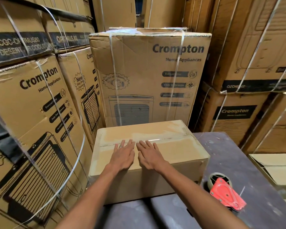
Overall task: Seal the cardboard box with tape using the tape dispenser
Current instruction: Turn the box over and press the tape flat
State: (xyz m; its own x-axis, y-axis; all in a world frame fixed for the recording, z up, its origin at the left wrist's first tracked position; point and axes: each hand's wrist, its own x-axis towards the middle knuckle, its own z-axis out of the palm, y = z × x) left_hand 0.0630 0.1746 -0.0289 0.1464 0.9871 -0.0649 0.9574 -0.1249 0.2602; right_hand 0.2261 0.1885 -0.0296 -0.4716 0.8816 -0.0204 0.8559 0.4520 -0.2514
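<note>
I'm looking down at the cardboard box (155, 156), plain brown, sitting on the dark grey table (234, 156) toward its left side, flaps closed. A strip of clear tape (165, 140) runs across the top along the seam and catches a bright glare on its right half; paler patches around it look like old torn label or tape residue. My left hand (123, 156) and right hand (149, 155) lie flat on the lid side by side, nearly touching, fingers straight and slightly spread, fingertips reaching the tape line. There's a ring on one left finger.

The tape dispenser (224, 190), red-framed with its roll at the back, lies on the table to the right of the box, well apart from both hands.

Hard to read: small print along the seam under my fingers is blurred. I can't tell how far the tape goes down the box's ends. The dispenser's handle end is a smear of red, and its blade isn't clear.

Around me, tall printed appliance cartons (149, 80) bound with white plastic straps (113, 76) crowd in close behind and on both sides. Another flat carton (274, 166) pokes in at the right edge, cut off.
</note>
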